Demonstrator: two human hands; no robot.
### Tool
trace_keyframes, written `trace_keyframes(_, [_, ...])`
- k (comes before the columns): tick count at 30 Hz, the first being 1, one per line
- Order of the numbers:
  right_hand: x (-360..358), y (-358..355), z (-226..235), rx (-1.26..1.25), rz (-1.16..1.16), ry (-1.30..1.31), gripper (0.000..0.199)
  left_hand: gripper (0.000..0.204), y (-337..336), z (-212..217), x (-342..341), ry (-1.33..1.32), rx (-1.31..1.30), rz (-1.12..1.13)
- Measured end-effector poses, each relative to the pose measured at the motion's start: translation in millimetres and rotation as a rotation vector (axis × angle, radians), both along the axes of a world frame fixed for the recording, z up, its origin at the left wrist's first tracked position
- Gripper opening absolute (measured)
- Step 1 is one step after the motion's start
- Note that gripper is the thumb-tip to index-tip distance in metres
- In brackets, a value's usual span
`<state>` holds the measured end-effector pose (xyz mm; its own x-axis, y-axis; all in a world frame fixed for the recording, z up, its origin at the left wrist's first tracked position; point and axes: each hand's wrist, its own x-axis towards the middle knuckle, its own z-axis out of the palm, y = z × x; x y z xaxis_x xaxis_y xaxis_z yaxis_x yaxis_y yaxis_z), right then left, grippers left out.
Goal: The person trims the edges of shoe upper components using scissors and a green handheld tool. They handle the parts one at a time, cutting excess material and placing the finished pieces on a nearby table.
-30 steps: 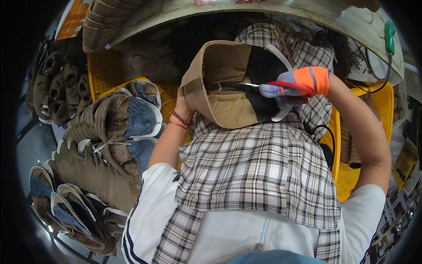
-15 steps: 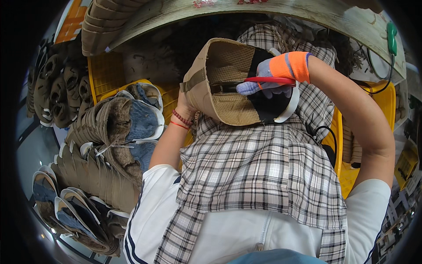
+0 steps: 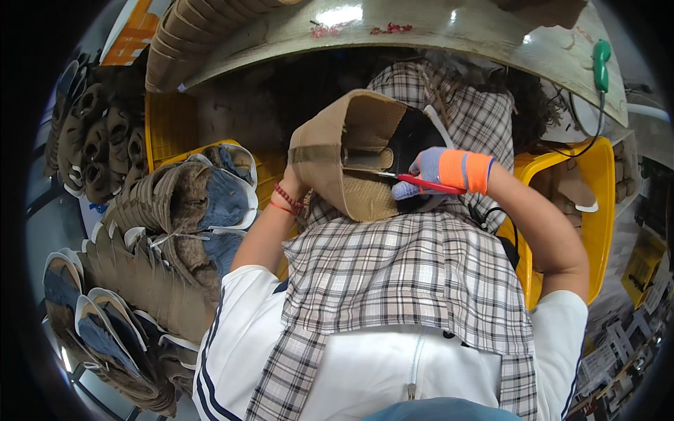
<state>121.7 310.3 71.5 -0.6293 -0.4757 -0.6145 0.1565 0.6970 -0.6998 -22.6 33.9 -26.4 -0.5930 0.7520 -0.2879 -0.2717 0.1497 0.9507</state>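
A tan boot upper (image 3: 316, 158), with mesh and black lining inside, is held above my lap, its opening facing me. My left hand (image 3: 296, 181), bare and with a beaded bracelet on its wrist, grips the upper's left side; its fingers are mostly hidden behind the material. In a purple and orange glove, my right hand (image 3: 430, 167) is closed on red-handled scissors (image 3: 441, 186). The scissors point left into the upper's opening, near the lower edge of the black lining. Whether the blades touch the material cannot be made out.
Stacked brown uppers with blue linings (image 3: 228, 196) lie at my left, with more uppers (image 3: 95, 147) beyond. A table edge (image 3: 421, 42) crosses ahead, carrying a stack of uppers (image 3: 186, 42). A green device (image 3: 602, 64) hangs at its right. A yellow crate (image 3: 600, 210) stands right.
My right hand and the scissors have moved toward me, lower across the upper's opening. The upper has also come slightly nearer and tilted. My left hand keeps its grip.
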Motion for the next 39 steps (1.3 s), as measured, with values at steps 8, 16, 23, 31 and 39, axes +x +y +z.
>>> trace_keyframes(8, [90.9, 1.3, -24.3, -0.417, -0.758, 0.29, 0.028, 0.029, 46.1, 223.5, 40.0, 1.456, -0.024, 0.001])
trace_keyframes(16, [102.5, -9.4, -55.9, -0.204, -1.022, 0.347, 0.048, 0.028, 67.5, 343.6, 6.8, 2.244, -0.025, -0.149])
trace_keyframes(23, [106.9, -0.8, -29.3, -0.758, -1.335, -0.074, 0.035, 0.035, 277.4, 412.7, -1.2, 2.58, 0.38, -0.383])
trace_keyframes(31, [106.0, -5.0, -44.0, -0.891, -1.225, -0.129, 0.036, 0.041, 504.1, 284.7, -92.1, 1.601, 0.525, -1.02])
trace_keyframes(39, [114.3, 8.1, -29.7, -0.826, -1.191, 0.158, 0.043, 0.043, 385.7, 333.1, -152.8, 1.392, -0.347, -0.607])
